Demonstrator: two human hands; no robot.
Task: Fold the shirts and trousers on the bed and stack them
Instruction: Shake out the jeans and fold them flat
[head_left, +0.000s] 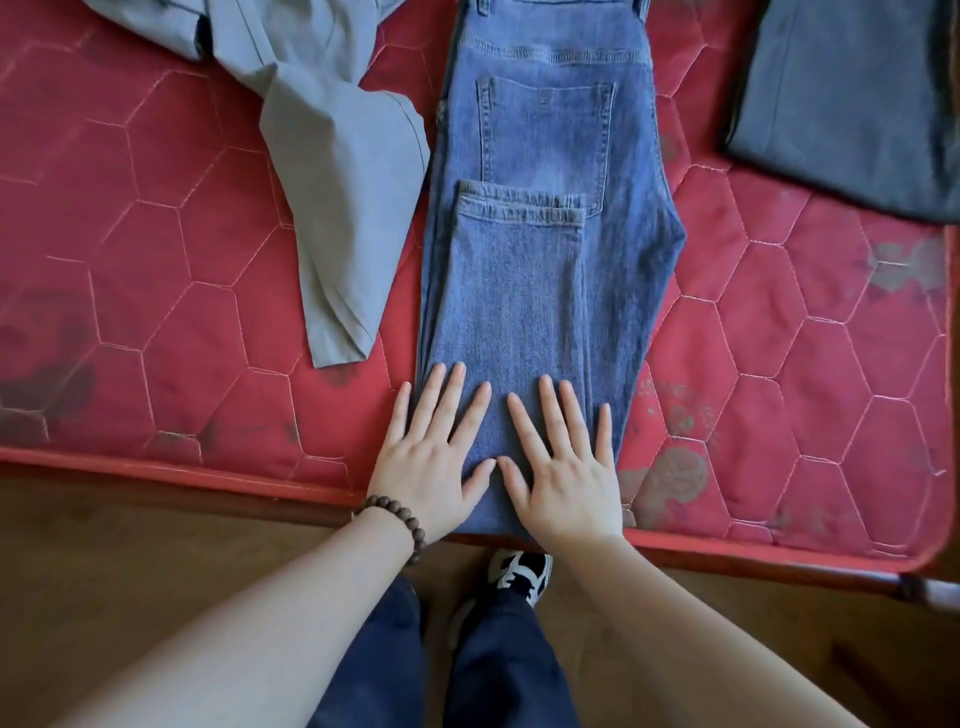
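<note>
both hands are lying flat with fingers spread, gripping nothing: left hand (439, 457) and right hand (563, 467) are pressing the near fold of the blue jeans (545, 234) at the red mattress (156, 260) edge. beyond the left fingertips, a grey shirt (337, 182) is sprawling; far right, a dark folded garment (852, 104) is resting.

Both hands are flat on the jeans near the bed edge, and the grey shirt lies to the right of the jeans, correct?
Not quite. Both hands, left hand and right hand, do press flat on the jeans, but the head view shows the grey shirt to the left of them.
</note>
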